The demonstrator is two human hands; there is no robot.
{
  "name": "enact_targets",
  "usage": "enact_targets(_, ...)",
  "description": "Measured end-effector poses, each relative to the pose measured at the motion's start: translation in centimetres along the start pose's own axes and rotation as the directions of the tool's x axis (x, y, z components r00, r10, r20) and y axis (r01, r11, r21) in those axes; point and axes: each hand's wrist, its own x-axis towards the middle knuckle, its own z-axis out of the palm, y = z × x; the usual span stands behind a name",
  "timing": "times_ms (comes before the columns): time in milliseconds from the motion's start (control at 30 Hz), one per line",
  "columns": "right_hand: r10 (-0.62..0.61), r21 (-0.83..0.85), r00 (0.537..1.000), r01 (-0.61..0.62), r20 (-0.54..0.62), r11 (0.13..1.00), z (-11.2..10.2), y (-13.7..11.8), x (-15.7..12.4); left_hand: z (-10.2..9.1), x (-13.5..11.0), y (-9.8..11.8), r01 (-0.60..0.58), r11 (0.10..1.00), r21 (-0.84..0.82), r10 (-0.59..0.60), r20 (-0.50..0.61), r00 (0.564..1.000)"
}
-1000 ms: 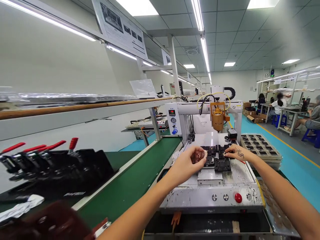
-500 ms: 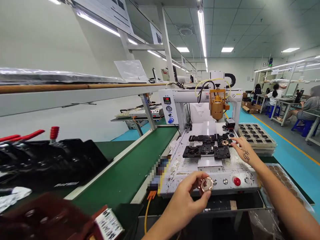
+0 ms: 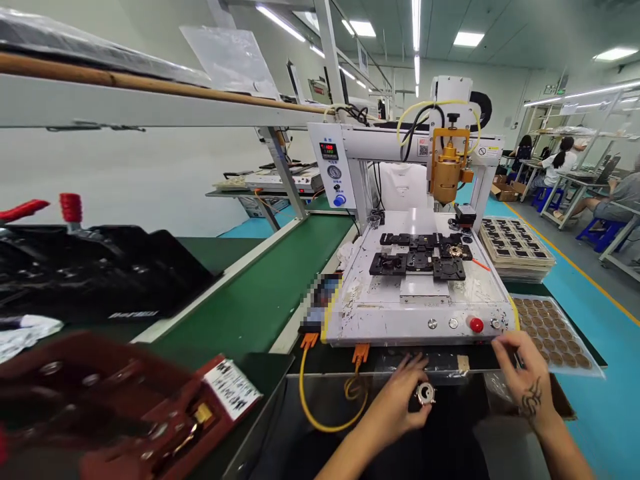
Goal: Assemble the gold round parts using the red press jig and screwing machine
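Note:
Pinched by its rim between the thumb and fingers of my left hand (image 3: 400,403) is a round, metallic watch case (image 3: 425,394), held low in front of the machine. My right hand (image 3: 525,370) hovers by the machine's front right corner, near the clear plastic tray (image 3: 590,369). Its thumb and fingertips come together; whether something small is between them cannot be made out. A second round gold-toned watch case (image 3: 455,251) sits in the black fixture (image 3: 420,260) on the machine bed. A thin orange-red stick (image 3: 481,265) lies beside that fixture.
A gold-coloured dispensing head (image 3: 449,177) hangs above the bed. Brown discs (image 3: 547,330) fill the tray at right, below a stack of parts trays (image 3: 517,250). A yellow cable (image 3: 305,400) loops at lower left. Maroon and black toggle-clamp fixtures stand left; people sit far right.
My right hand has left the watch case in the black fixture and drawn back to the front right. My left hand has lowered its watch case slightly. The camera view has tilted down.

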Motion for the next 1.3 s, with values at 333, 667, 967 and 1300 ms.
enact_targets(333,-0.135,0.207,0.87,0.039,0.474,0.978,9.5,-1.3,-3.6,-0.4,-1.3,1.3,-0.025,1.0,-0.013,0.023,-0.128,0.992)
enact_targets(667,-0.188,0.064,0.806,0.184,0.562,0.981,12.4,-1.1,-4.1,-2.4,-1.8,-1.3,0.051,0.999,0.011,-0.05,-0.023,0.998)
enact_targets(967,-0.416,0.073,0.782,0.435,0.465,0.898,12.9,0.6,-5.3,-3.3,-1.5,-0.5,0.089,0.996,-0.005,-0.089,0.078,0.993)
enact_targets(1300,-0.557,0.12,0.782,0.547,0.279,0.829,12.6,0.7,-6.9,-5.1,-1.0,-0.5,0.142,0.984,-0.107,-0.121,0.185,0.975)
